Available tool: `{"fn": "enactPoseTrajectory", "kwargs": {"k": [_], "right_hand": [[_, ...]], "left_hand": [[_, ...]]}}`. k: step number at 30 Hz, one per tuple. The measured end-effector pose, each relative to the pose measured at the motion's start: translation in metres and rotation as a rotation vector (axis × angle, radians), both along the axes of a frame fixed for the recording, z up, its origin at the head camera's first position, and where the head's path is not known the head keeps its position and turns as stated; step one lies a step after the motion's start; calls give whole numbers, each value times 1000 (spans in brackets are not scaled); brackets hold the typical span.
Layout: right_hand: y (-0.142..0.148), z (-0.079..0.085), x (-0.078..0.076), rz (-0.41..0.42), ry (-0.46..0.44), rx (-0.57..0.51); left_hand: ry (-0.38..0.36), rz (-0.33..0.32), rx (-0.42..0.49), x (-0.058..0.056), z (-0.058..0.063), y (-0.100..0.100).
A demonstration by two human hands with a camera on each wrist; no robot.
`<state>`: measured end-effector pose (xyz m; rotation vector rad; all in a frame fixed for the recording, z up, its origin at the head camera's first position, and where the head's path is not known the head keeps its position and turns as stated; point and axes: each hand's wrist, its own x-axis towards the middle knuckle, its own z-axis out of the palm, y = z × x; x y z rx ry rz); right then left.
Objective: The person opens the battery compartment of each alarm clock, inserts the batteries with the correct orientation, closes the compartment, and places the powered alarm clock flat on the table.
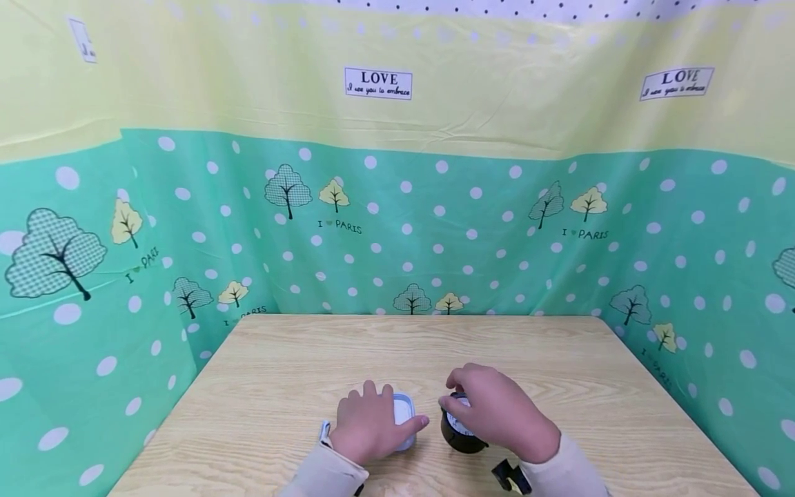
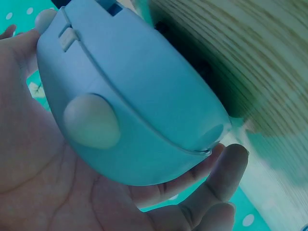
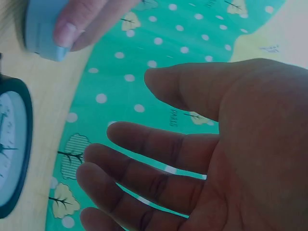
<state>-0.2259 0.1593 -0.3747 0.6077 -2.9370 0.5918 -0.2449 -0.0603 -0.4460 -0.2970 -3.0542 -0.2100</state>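
Note:
A light blue plastic object with a rounded body and a paler upper face sits on the table. My left hand grips it, the palm along its side. In the left wrist view its seam, a small tab and pale round knobs show; its underside is hidden. To its right stands a black round clock with a white dial. My right hand hovers over the clock and covers part of the dial. Seen from the right wrist, that hand's fingers are loosely extended, apart from the clock, holding nothing.
The wood-grain table reaches back to a green and yellow curtain printed with dots and trees, which also hangs along both sides. A black bracket-like piece shows by my right wrist.

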Motion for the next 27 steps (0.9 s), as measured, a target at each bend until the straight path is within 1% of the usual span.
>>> {"fn": "enactPoseTrajectory", "kwargs": {"k": [4, 13, 21, 27], "right_hand": [[-1, -5, -1, 21, 15, 4], [-2, -6, -3, 47, 4, -11], [-2, -8, -2, 43, 4, 0], [-2, -8, -2, 43, 3, 2]], "left_hand": [[2, 2, 7, 1, 0, 0], [-7, 12, 7, -1, 0, 0], [0, 38, 41, -3, -1, 1], [10, 43, 39, -3, 0, 0]]}}
